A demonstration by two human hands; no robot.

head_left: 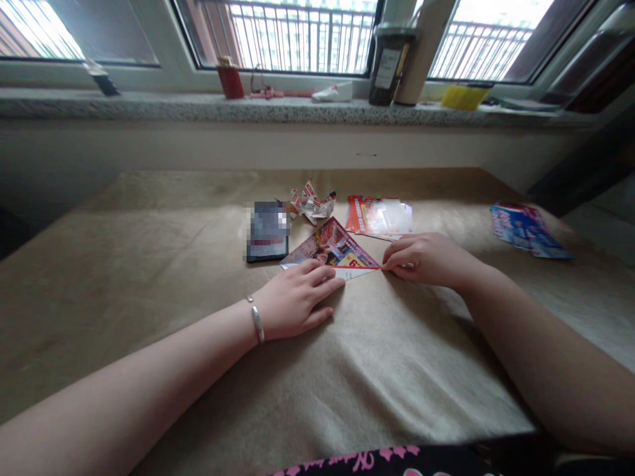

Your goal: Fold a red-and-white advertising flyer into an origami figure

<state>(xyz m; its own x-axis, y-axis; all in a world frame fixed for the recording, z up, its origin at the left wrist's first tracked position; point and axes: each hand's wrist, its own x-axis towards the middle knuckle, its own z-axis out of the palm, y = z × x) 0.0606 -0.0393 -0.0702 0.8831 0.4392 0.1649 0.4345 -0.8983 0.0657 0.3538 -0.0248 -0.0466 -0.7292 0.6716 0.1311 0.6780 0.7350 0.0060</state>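
Note:
A printed paper sheet (331, 246), folded into a triangle, lies on the cloth-covered table with its peak away from me. A white strip shows along its near edge. My left hand (300, 297) rests flat over the left part of that edge, its fingers spread and a silver bracelet at the wrist. At the sheet's right corner, my right hand (421, 259) pinches the tip between thumb and fingers. The sheet's left corner is partly hidden under my left hand.
Left of the sheet lies a phone-like dark device (268, 231), its screen pixelated. Behind are a crumpled folded paper (313, 201) and a stack of orange flyers (380, 215). Blue leaflets (528, 230) lie far right. The windowsill (173, 109) holds a dark lidded container (389, 66).

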